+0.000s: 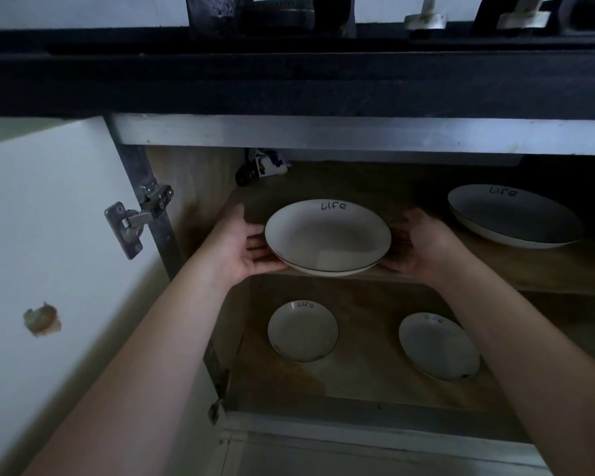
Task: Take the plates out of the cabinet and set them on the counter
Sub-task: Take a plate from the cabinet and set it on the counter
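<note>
A white deep plate marked "life" sits at the front edge of the cabinet's upper shelf. My left hand cups its left rim and my right hand cups its right rim, fingers under the edge. A larger white plate rests further right on the same shelf. On the bottom shelf lie two smaller white plates, one on the left and one on the right. The dark counter edge runs above the cabinet.
The white cabinet door stands open at the left on a metal hinge. A small packet and a dark object sit at the back left of the upper shelf. A stove burner stands on the counter.
</note>
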Available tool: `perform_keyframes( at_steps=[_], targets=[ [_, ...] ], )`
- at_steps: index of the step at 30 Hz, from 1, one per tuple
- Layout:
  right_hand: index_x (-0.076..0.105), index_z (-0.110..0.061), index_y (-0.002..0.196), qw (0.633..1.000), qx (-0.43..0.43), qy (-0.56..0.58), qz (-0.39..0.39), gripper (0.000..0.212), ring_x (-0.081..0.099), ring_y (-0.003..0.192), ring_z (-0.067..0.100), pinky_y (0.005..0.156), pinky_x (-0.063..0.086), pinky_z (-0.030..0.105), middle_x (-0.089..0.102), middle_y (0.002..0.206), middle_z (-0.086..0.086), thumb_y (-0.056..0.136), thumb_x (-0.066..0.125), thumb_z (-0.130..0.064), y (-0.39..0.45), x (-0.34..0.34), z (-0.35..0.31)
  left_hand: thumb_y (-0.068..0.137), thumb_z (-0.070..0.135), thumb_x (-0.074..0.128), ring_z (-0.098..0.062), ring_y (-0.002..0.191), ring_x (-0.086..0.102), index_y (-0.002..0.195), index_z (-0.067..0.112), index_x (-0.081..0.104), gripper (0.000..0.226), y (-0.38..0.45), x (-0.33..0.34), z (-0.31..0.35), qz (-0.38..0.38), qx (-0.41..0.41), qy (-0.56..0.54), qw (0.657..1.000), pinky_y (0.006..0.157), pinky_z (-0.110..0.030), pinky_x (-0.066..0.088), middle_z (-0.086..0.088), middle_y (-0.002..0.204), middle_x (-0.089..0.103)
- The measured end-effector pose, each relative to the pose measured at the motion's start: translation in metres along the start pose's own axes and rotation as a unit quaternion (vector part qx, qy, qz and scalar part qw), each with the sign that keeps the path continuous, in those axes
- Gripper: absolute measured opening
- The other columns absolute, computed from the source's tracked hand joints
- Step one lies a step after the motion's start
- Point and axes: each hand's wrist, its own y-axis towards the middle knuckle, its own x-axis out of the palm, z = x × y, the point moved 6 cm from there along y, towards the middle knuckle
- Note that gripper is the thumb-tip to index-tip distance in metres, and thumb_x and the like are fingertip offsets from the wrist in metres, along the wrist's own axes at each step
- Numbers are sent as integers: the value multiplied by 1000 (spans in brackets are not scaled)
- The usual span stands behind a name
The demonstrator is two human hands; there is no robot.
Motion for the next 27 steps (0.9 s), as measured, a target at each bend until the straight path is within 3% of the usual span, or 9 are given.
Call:
perform_keyframes(
  at_steps=[4, 7, 11, 15, 20, 23, 27],
  targets=[
    [50, -10, 131, 999, 3, -15, -28, 41, 65, 96, 31, 63, 56, 43, 63, 117, 16, 101, 41, -37, -9, -4, 2, 100, 56, 34, -36, 97, 61, 139, 3, 47, 68, -9, -5, 1, -11, 9, 10, 1000, 61, -53, 61, -22, 118, 57],
    [44, -6, 137, 998, 1, -24, -52, 49, 64, 93, 30, 61, 55, 43, 61, 109, 15, 101, 39, -39, -15, -7, 2, 100, 56, 34, -36, 103, 62, 141, 2, 45, 68, -14, -6, 3, -26, 21, 10, 999, 63, -54, 60, -21, 127, 58],
    [44, -5, 137, 997, 6, -15, -69, 52, 63, 90, 29, 57, 56, 42, 60, 100, 12, 102, 35, -43, -18, -12, 5, 100, 55, 32, -32, 101, 62, 143, 4, 41, 67, -22, -2, 2, -27, 41, 34, 998, 62, -51, 61, -18, 138, 54],
    [46, -6, 136, 997, 5, 4, -80, 53, 63, 91, 28, 54, 57, 41, 60, 103, 10, 101, 36, -45, -16, -18, 3, 101, 54, 32, -32, 115, 59, 143, 6, 42, 65, -25, -3, -5, -18, 54, 39, 998, 63, -50, 61, -15, 143, 52],
    [50, -10, 134, 995, 37, -29, -82, 48, 63, 101, 25, 67, 54, 43, 63, 119, 8, 102, 32, -40, -17, -24, 3, 99, 57, 32, -27, 114, 60, 144, 11, 44, 65, -30, -9, -20, 1, 46, 33, 998, 65, -47, 61, -9, 145, 51],
    [57, -14, 120, 994, 74, -58, -60, 39, 63, 96, 25, 65, 51, 43, 65, 108, 5, 103, 31, -37, -35, -26, 0, 100, 55, 31, -25, 122, 56, 142, 15, 47, 61, -42, -9, -28, 29, 22, 36, 999, 80, -52, 55, -5, 145, 52],
    [61, -16, 105, 989, 126, -65, -46, 39, 61, 101, 22, 67, 52, 43, 64, 109, 4, 103, 29, -39, -65, -30, -11, 101, 53, 31, -19, 113, 59, 139, 19, 50, 54, -69, -9, -32, 54, -27, 43, 997, 78, -48, 52, 4, 132, 59]
  ],
)
